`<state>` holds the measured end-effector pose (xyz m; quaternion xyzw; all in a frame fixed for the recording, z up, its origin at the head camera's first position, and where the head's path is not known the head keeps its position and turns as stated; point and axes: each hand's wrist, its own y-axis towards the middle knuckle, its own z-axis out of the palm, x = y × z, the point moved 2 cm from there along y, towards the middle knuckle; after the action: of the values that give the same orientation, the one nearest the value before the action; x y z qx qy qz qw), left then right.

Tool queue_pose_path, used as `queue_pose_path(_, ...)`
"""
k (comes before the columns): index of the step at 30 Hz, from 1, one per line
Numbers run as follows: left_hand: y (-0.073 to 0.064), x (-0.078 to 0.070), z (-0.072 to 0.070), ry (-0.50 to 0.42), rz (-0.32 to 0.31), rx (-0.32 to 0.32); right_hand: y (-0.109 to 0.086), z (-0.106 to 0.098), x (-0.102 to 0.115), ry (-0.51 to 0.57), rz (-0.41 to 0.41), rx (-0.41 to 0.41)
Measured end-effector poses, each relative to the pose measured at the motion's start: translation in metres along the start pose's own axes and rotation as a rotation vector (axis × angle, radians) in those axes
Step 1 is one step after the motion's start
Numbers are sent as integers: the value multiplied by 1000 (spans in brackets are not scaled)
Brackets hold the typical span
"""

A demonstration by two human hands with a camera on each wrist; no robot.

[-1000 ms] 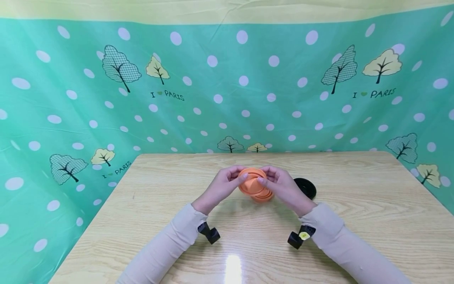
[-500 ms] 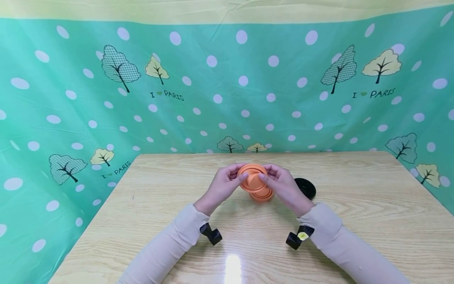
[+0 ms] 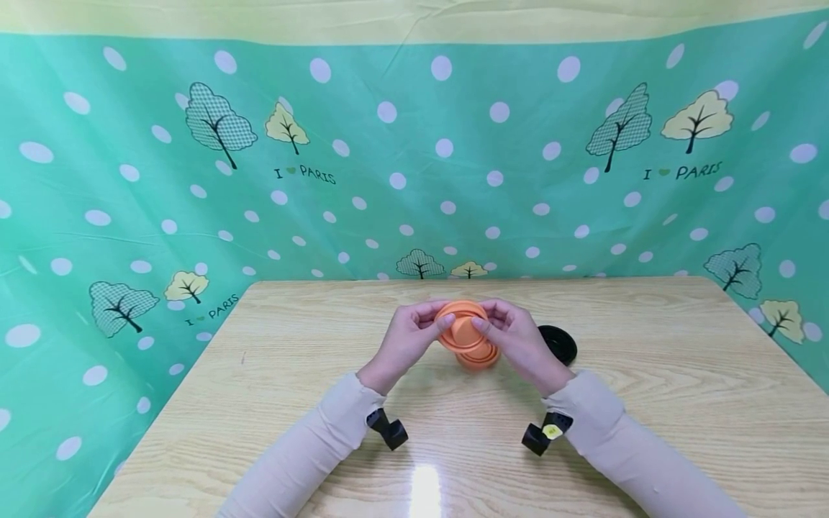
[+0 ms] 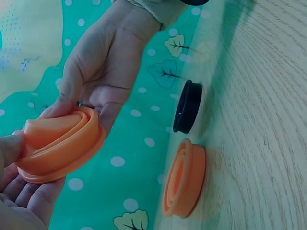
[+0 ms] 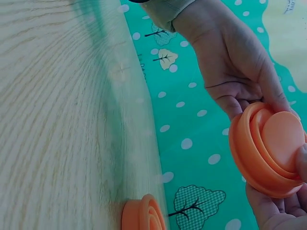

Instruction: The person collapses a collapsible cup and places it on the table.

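Observation:
Both hands hold a round orange collapsible cup [image 3: 463,337], folded into ringed layers, up off the table. My left hand [image 3: 413,332] pinches its left rim, thumb on the near face and fingers behind. On the opposite side my right hand [image 3: 518,342] grips it the same way. In the right wrist view the held cup's flat central disc [image 5: 284,139] sits tilted inside its rings. Lower down, a second orange ringed piece [image 3: 478,360] rests on the table, partly covered by the held one in the head view. A black round lid-like piece [image 3: 560,344] lies beyond my right wrist.
A light wood-grain table [image 3: 311,338] spreads around the hands. Behind and beside it hangs a green dotted curtain [image 3: 363,144]. Small black cameras, the left one [image 3: 388,430] and the right one [image 3: 539,436], sit on the wrists.
Both hands have raised the folded cup slightly and tilted it, so more of the orange piece below shows. The central disc's angle looks different. Over the last half second there is almost no movement.

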<state>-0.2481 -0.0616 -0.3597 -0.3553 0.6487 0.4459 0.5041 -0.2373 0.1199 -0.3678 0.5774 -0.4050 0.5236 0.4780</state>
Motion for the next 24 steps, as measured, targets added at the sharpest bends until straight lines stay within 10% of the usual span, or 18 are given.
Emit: queue_pose_path(24, 0, 2, 1, 4, -66, -1, -2, -1, -1, -74, -34, -29)
